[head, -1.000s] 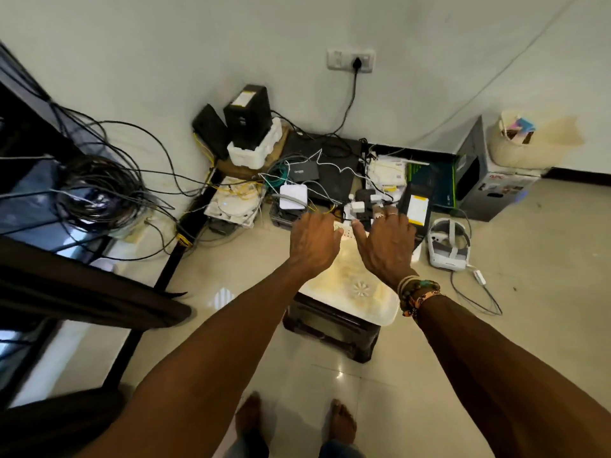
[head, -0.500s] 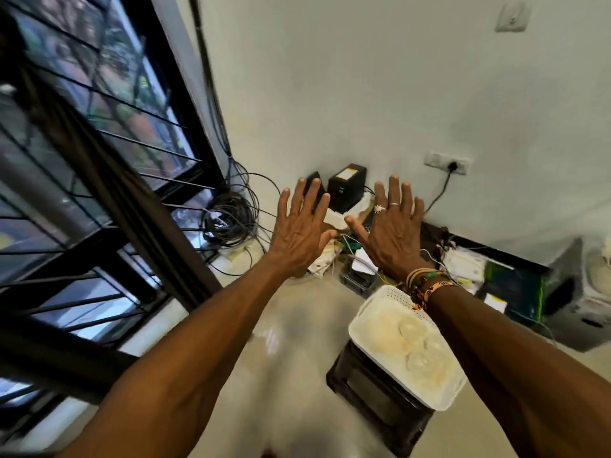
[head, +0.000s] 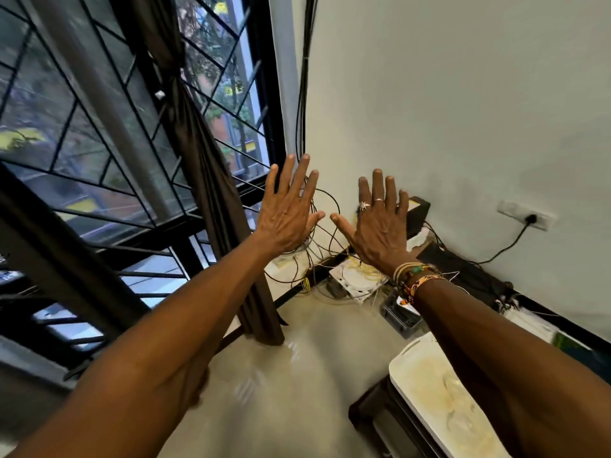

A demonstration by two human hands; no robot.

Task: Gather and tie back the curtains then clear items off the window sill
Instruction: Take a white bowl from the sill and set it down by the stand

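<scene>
A dark brown curtain (head: pixel 198 153) hangs gathered in front of the barred window (head: pixel 82 110), cinched by a knot about halfway up, its lower end reaching the floor. My left hand (head: pixel 287 206) is raised with fingers straight and spread, just right of the curtain and not touching it. Beside it my right hand (head: pixel 377 219), with rings and wrist bracelets, is likewise flat and spread, holding nothing. The low sill (head: pixel 158 269) behind the bars is mostly hidden by my left arm. A coil of cables (head: pixel 317 233) sits at the sill's right end.
Black cables (head: pixel 302 77) run down the corner of the white wall. Routers, boxes and tangled wires (head: pixel 357 279) crowd the floor along the wall, with a plugged socket (head: pixel 529 219) above. A white tray on a dark stool (head: pixel 436 398) stands at lower right. Tiled floor (head: pixel 297 375) lies between.
My view has swung up and left from the floor clutter to the window and curtain. Both hands rose with it, fingers opening flat and spreading, and hold nothing.
</scene>
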